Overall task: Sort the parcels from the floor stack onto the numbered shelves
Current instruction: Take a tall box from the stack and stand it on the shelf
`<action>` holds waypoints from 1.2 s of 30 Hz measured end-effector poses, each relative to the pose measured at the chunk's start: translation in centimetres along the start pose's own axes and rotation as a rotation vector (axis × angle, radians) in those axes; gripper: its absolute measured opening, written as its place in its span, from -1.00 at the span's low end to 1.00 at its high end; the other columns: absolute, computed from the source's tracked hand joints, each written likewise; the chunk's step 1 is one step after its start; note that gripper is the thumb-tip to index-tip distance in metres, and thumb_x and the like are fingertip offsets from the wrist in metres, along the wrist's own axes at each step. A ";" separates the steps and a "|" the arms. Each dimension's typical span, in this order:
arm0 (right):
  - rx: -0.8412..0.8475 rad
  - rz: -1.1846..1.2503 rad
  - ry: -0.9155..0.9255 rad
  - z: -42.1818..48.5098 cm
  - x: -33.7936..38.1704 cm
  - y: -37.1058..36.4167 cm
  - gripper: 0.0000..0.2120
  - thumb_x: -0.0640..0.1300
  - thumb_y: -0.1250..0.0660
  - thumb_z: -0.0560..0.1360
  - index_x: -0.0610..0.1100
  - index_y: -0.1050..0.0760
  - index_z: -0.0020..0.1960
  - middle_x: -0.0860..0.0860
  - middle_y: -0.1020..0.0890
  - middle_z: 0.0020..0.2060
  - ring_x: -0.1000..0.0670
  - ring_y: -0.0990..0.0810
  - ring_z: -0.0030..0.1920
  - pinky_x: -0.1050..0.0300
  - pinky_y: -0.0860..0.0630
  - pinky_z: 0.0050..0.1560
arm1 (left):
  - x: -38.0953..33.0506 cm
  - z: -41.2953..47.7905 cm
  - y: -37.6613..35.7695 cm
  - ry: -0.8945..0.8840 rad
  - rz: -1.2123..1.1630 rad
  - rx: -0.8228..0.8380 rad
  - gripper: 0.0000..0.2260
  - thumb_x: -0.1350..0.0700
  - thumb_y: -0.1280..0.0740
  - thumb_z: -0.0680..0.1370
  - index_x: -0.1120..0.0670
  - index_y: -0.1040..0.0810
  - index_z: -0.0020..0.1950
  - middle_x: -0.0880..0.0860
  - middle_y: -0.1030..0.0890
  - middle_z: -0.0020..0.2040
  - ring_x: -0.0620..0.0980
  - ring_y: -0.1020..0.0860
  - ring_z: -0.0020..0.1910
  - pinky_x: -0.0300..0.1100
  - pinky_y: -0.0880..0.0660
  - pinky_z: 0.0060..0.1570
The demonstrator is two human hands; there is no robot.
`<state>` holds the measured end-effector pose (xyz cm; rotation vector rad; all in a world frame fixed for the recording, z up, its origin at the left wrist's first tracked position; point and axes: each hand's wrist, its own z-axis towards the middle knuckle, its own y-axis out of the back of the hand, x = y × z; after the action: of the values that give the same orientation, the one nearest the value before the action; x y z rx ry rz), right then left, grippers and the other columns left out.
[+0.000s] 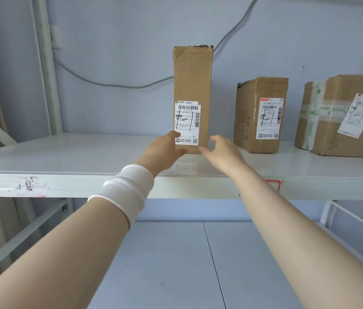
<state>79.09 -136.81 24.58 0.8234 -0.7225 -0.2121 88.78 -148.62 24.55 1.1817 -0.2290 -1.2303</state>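
**A:** Which step was in hand in the head view?

**B:** Setting down, I'd judge. The tall box (192, 81) stood upright on the upper shelf (64, 152), a little back from the front edge, with its label (187, 117) facing out. The left hand (165, 150) touched its lower left corner, thumb and fingers lying against the front face and not wrapped round the box. The right hand (222, 152) was spread and held nothing, just beside the lower right corner.

**A:** Was the right hand touching the box?

**B:** I couldn't tell. One fingertip was at the base, but contact or a small gap wasn't clear.

**A:** What did the next move call for?

**B:** Probably letting go gently, since a box that tall and narrow could tip. Then drawing both hands back and fetching another parcel.

**A:** What else was on that shelf?

**B:** A second box (263, 114) stood well apart to the right. A taped box (341, 121) sat beyond it, cut off by the frame edge.

**A:** And what couldn't you make out?

**B:** The floor stack wasn't in view. The right forearm covered most of a red-edged sticker (274, 186) on the shelf's front lip. A scuffed sticker (31, 184) further left was unreadable, so I couldn't confirm the shelf number. The pen marks on the label were too small to read.
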 end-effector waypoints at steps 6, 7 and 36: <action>-0.031 -0.090 -0.018 -5.5 0.6 0.8 -0.50 0.00 -0.23 0.56 -0.14 -0.27 0.44 -0.09 -0.34 0.41 -0.09 -0.27 0.43 0.05 -0.28 0.35 | -0.5 -4.4 0.3 -0.103 -0.010 0.026 -0.53 -0.02 -0.24 0.59 0.07 -0.25 0.46 0.07 -0.40 0.41 0.12 -0.39 0.35 -0.02 -0.33 0.31; -0.049 -0.099 -0.027 -6.6 0.7 0.6 -0.51 0.00 -0.22 0.56 -0.14 -0.27 0.44 -0.09 -0.34 0.41 -0.09 -0.26 0.43 0.03 -0.29 0.36 | -0.5 -5.3 0.3 -0.134 0.000 0.022 -0.53 -0.01 -0.23 0.59 0.07 -0.25 0.46 0.06 -0.40 0.41 0.11 -0.39 0.35 -0.02 -0.30 0.33; -0.084 -0.439 -0.656 -40.5 -24.9 15.4 -0.54 -0.03 -0.26 0.55 -0.17 -0.36 0.39 -0.14 -0.44 0.32 -0.13 -0.36 0.34 0.02 -0.30 0.33 | -25.9 -28.5 -23.0 -0.700 0.051 0.511 -0.55 0.03 -0.20 0.61 0.03 -0.21 0.48 0.07 -0.31 0.47 0.10 -0.19 0.49 -0.04 -0.03 0.48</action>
<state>85.80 -91.41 4.68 0.8280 -1.1267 -0.9316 84.61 -108.43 5.18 1.1104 -1.1412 -1.5566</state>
